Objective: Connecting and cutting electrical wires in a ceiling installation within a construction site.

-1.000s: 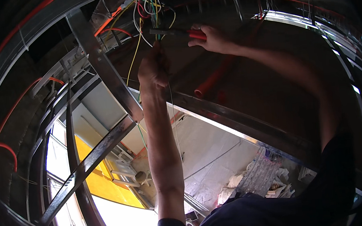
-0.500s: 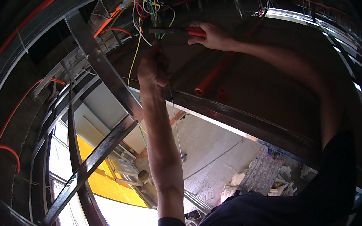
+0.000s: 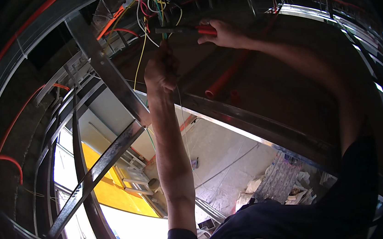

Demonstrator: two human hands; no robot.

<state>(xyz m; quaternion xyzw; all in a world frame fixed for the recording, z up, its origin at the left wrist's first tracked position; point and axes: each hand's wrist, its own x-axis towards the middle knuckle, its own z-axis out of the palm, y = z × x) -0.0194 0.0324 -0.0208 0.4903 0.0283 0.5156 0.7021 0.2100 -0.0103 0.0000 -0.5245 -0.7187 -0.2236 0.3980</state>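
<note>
Raised in front of me, my left hand [image 3: 161, 70] is closed around a few thin electrical wires [image 3: 162, 18], which run down from a cluster overhead. Thin strands hang out below that fist. Red-handled pliers [image 3: 178, 29] are in my right hand [image 3: 222, 34], fingers wrapped round the grips. Their dark jaws point left and lie across the wires just above my left fist. Whether the jaws are closed on a wire is too dark to tell. A loose yellow wire [image 3: 139, 69] dangles beside my left hand.
Metal ceiling framing [image 3: 103, 65] crosses at left, with a long rail [image 3: 247, 123] slanting below my right arm. An orange pipe [image 3: 220, 85] lies on the dark panel. Orange conduit [image 3: 8, 158] curves along the left. Far below, the floor [image 3: 213, 159] holds piled material [image 3: 278, 180].
The pliers and my right hand have shifted very slightly left and up. My left hand keeps its hold on the wires.
</note>
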